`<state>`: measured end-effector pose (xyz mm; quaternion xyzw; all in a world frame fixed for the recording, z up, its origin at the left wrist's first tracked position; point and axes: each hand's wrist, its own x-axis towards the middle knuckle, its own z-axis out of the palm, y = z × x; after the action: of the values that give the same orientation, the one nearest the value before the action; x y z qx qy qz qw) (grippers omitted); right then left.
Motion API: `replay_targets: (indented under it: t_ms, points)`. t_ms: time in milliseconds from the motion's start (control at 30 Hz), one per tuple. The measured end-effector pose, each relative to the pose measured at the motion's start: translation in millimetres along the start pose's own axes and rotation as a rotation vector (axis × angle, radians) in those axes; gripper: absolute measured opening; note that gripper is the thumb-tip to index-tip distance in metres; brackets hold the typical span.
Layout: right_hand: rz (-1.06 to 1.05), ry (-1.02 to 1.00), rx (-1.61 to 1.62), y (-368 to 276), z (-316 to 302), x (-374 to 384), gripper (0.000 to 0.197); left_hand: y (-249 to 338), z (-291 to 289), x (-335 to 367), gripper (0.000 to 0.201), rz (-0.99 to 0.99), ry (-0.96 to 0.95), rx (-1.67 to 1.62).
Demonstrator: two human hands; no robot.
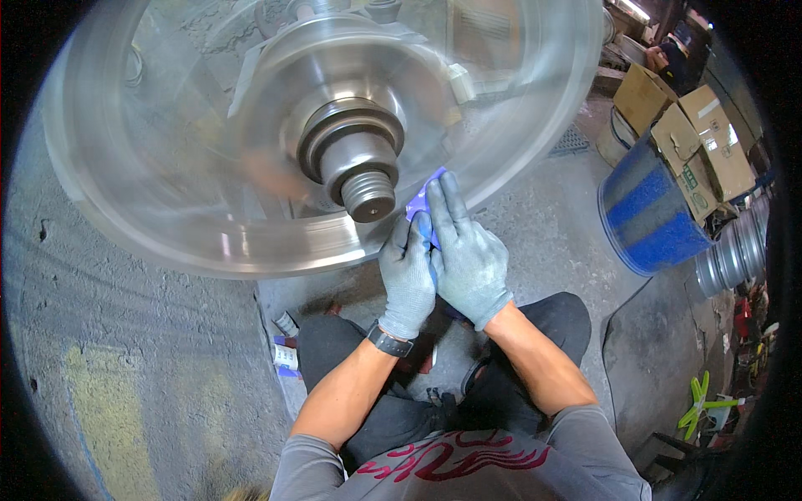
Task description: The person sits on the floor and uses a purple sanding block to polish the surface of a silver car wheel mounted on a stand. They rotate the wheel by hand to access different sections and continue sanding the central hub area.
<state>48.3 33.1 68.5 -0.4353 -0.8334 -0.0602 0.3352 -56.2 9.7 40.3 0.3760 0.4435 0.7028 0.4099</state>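
A large spoked metal wheel [292, 248] fills the upper left, its spokes smeared by fast spinning. At its hub a steel shaft with a threaded end [368, 194] points toward me. Grey knitted gloves cover both hands, held side by side at the wheel's near right rim. My right hand [469, 263] pinches a purple sheet [436, 179], perhaps sandpaper, with two fingers stretched along it toward the rim. Closed beside it, my left hand [408, 280] has its thumb at the sheet's lower edge. Whether the sheet touches the wheel is hard to tell.
A blue drum [647, 209] topped with opened cardboard boxes [702, 142] stands at right, near stacked metal rings [735, 250]. A bright green star-shaped handle [697, 405] lies lower right. By my left knee is a small labelled packet [286, 356]. Another person [672, 58] is far right.
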Motion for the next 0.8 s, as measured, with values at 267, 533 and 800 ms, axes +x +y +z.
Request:
replay_targets:
  t_ms: [267, 533, 800]
  points:
    - [0.001, 0.009, 0.016, 1.6, 1.8, -3.1, 0.079, -4.2, 2.1, -1.4, 0.031, 0.019, 0.003, -0.032]
    - [0.019, -0.009, 0.010, 0.4, 0.4, -3.4, 0.077, -8.8, 2.1, -0.7, 0.030, 0.067, 0.013, 0.035]
    - [0.029, -0.018, 0.012, 1.9, -0.1, -5.0, 0.076, -12.1, 3.4, -0.3, 0.030, 0.022, 0.007, 0.014]
